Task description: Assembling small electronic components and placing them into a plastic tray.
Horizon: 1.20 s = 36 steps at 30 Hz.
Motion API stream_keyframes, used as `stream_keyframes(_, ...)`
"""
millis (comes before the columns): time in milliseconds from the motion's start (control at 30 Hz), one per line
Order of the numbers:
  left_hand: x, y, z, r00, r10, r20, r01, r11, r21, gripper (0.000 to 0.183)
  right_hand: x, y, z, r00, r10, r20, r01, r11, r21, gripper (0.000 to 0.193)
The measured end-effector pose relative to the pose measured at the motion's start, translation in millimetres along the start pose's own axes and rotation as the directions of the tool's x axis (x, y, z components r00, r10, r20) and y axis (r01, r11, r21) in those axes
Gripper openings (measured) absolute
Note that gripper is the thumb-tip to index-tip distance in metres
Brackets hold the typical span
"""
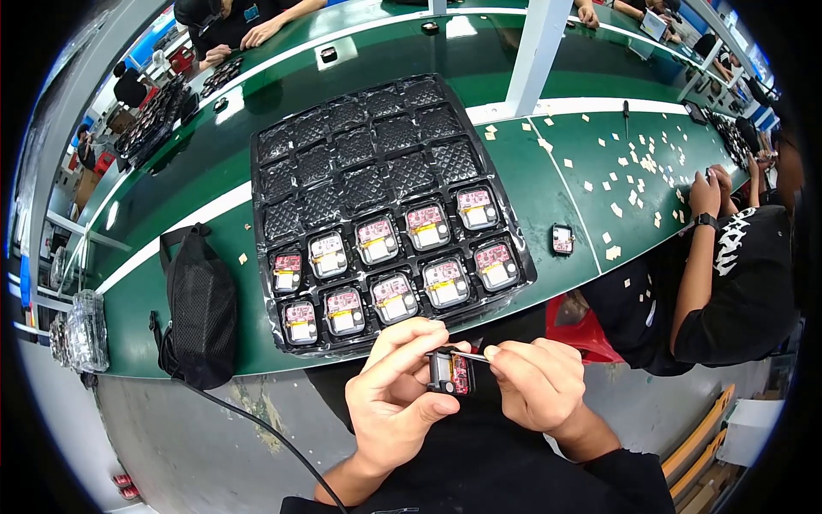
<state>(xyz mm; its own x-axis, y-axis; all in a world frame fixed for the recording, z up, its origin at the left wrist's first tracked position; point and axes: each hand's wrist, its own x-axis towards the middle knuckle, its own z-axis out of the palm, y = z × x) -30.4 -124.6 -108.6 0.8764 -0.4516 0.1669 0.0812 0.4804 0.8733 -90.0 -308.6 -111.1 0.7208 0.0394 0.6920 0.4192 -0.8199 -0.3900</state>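
My left hand (398, 398) grips a small black-cased electronic device (451, 373) between fingers and thumb, held up in front of my body. Its inside faces up, showing a red circuit board and a silvery block. In my right hand (541, 384), a thin metal tool (470, 355), possibly tweezers, is pinched between thumb and fingers. The tool's tip lies at the upper edge of the device; its exact contact is too small to tell. Just beyond my hands lies a black plastic tray (524, 272). Several similar devices (395, 296) with red boards sit in its two nearest rows.
A black bag (202, 313) lies left of the tray, near a cable (265, 430). One separate device (562, 239) rests on the green table (548, 283) to the right. Small pale pieces (634, 197) are scattered near a co-worker (728, 283). A white post (538, 60) rises beyond the tray.
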Motion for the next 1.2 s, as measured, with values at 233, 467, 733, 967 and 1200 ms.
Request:
stream_keyframes(233,-0.5,-3.7,-0.1,1.0,-0.001,0.001,0.001,1.0,-0.011,0.064,-0.7,1.0,2.7,1.0,0.009,-0.003,-0.009,1.0,0.025,0.031)
stream_keyframes(467,-2.6,-5.3,5.5,0.999,-0.001,-0.042,0.002,1.0,0.008,0.064,-3.0,-2.5,5.3,0.999,0.043,-0.022,-0.042,0.999,0.021,0.032)
stream_keyframes(733,-2.0,-2.3,5.4,0.999,0.018,-0.031,-0.019,1.0,-0.007,0.064,-0.8,-1.0,0.3,1.0,0.013,-0.013,-0.013,1.0,0.007,0.033)
stream_keyframes(967,-2.5,-2.8,3.6,1.0,0.021,-0.016,-0.02,1.0,0.007,0.064,-0.2,-0.6,-3.3,1.0,0.015,0.016,-0.015,1.0,0.018,0.035)
stream_keyframes(1200,-4.3,-4.1,7.6,0.999,0.004,-0.034,-0.004,1.0,0.017,0.063,-2.4,-3.5,1.0,0.999,0.04,-0.003,-0.04,0.999,0.021,0.032)
